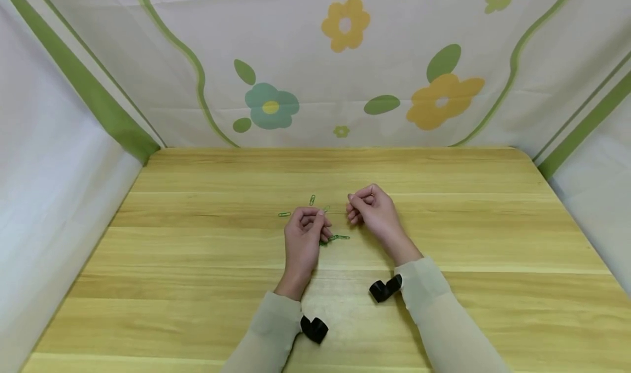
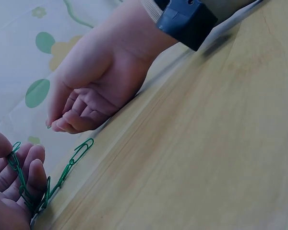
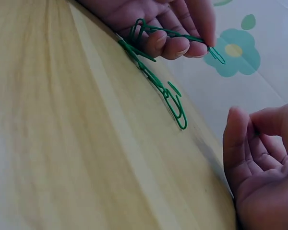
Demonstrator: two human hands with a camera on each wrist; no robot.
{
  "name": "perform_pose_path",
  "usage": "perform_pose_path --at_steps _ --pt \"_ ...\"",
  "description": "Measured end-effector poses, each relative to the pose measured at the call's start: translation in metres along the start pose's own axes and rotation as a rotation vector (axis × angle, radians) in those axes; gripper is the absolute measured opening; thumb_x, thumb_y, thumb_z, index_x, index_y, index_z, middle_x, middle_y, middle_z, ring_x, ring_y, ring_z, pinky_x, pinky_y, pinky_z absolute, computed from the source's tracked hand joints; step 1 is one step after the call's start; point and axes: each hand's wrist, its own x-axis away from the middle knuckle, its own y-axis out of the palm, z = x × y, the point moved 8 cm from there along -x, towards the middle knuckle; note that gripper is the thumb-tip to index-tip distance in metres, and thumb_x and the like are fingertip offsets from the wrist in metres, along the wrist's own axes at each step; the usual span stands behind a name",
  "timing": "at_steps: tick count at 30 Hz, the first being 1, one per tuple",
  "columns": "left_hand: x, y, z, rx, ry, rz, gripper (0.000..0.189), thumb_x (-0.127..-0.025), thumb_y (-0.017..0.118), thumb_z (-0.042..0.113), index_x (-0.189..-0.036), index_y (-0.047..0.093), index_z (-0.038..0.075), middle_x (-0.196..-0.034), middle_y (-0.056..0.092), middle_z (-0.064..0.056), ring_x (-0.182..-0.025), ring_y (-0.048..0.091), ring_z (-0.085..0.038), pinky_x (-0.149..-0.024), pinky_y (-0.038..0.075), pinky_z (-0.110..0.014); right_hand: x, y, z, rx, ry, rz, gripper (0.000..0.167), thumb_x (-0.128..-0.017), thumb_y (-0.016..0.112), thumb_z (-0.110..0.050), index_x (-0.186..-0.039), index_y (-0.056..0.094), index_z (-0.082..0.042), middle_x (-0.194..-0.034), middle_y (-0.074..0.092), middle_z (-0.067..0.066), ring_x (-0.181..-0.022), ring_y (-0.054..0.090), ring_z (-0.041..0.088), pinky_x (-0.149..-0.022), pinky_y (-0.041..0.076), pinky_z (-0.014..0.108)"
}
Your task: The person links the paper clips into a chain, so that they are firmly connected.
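Note:
My left hand (image 1: 304, 239) pinches the end of a chain of linked green paper clips (image 2: 67, 167) between thumb and forefinger. The chain runs down past the curled fingers, and its free end lies on the table, as the right wrist view also shows. To the right, apart from the chain, my right hand (image 1: 378, 213) has its thumb and forefinger pressed together. A tiny green tip of a paper clip (image 2: 49, 126) pokes out of that pinch; the fingers hide the rest of it.
Two loose green paper clips lie on the wooden table (image 1: 197, 285) beyond the left hand: one upright in view (image 1: 313, 200), one sideways (image 1: 284, 214). A flowered white curtain (image 1: 305, 44) hangs behind the table's far edge. Black wrist cameras (image 1: 314, 330) sit on both sleeves.

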Motion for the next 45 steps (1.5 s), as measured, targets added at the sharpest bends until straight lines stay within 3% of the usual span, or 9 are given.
perform_pose_path --at_steps 5,10,19,27,32,40,45 --pt "-0.001 -0.001 -0.003 -0.004 -0.004 0.003 0.013 -0.109 0.064 0.012 -0.114 0.065 0.000 -0.090 0.071 -0.015 -0.067 0.066 -0.016 -0.062 0.058 -0.023 0.005 -0.005 0.003 -0.075 -0.006 0.032 0.017 -0.106 0.071 -0.017 -0.112 0.060 -0.005 -0.094 0.077 0.008 -0.075 0.072 0.013 -0.071 0.064 0.025" --pt "-0.002 -0.001 -0.003 0.003 -0.002 0.007 0.012 -0.109 0.064 0.011 -0.113 0.064 -0.001 -0.088 0.071 -0.015 -0.065 0.066 -0.015 -0.062 0.058 -0.023 0.012 -0.005 0.003 -0.139 0.007 0.058 0.017 -0.103 0.076 -0.018 -0.108 0.064 -0.006 -0.086 0.075 0.004 -0.068 0.067 0.011 -0.063 0.059 0.022" --pt "-0.002 -0.003 -0.003 -0.003 -0.006 0.021 0.011 -0.109 0.064 0.011 -0.113 0.065 0.001 -0.088 0.071 -0.013 -0.065 0.066 -0.016 -0.061 0.058 -0.023 0.016 -0.008 0.000 -0.098 -0.024 0.118 0.020 -0.101 0.079 -0.023 -0.106 0.067 -0.008 -0.077 0.071 0.002 -0.060 0.059 0.009 -0.052 0.049 0.020" --pt "-0.002 -0.002 0.000 -0.007 0.003 0.019 0.011 -0.108 0.064 0.010 -0.113 0.065 0.000 -0.088 0.071 -0.017 -0.065 0.066 -0.016 -0.061 0.058 -0.023 0.018 -0.010 -0.006 -0.186 -0.105 0.157 0.015 -0.099 0.079 -0.012 -0.104 0.069 -0.003 -0.084 0.077 0.010 -0.065 0.068 0.012 -0.059 0.058 0.022" --pt "-0.003 -0.001 0.000 0.000 -0.006 0.024 0.010 -0.107 0.065 0.009 -0.112 0.065 0.000 -0.086 0.071 -0.015 -0.064 0.066 -0.015 -0.061 0.057 -0.023 0.019 -0.008 -0.006 -0.230 -0.112 0.133 0.007 -0.096 0.081 -0.006 -0.100 0.076 -0.005 -0.092 0.082 0.013 -0.067 0.072 0.013 -0.062 0.062 0.025" --pt "-0.002 0.000 -0.002 0.004 -0.019 0.024 0.009 -0.107 0.065 0.007 -0.111 0.065 0.000 -0.086 0.071 -0.014 -0.064 0.065 -0.017 -0.060 0.057 -0.023 0.020 -0.005 -0.005 -0.224 -0.110 0.107 0.015 -0.095 0.083 -0.008 -0.105 0.077 0.001 -0.084 0.081 0.001 -0.069 0.076 0.014 -0.067 0.066 0.029" --pt "-0.002 0.000 -0.004 0.003 -0.024 0.023 0.009 -0.107 0.065 0.008 -0.111 0.065 0.000 -0.086 0.071 -0.014 -0.064 0.065 -0.016 -0.060 0.057 -0.023 0.019 -0.004 -0.003 -0.220 -0.117 0.099 0.008 -0.096 0.081 -0.005 -0.102 0.078 -0.001 -0.083 0.081 -0.001 -0.070 0.077 0.015 -0.069 0.067 0.031"
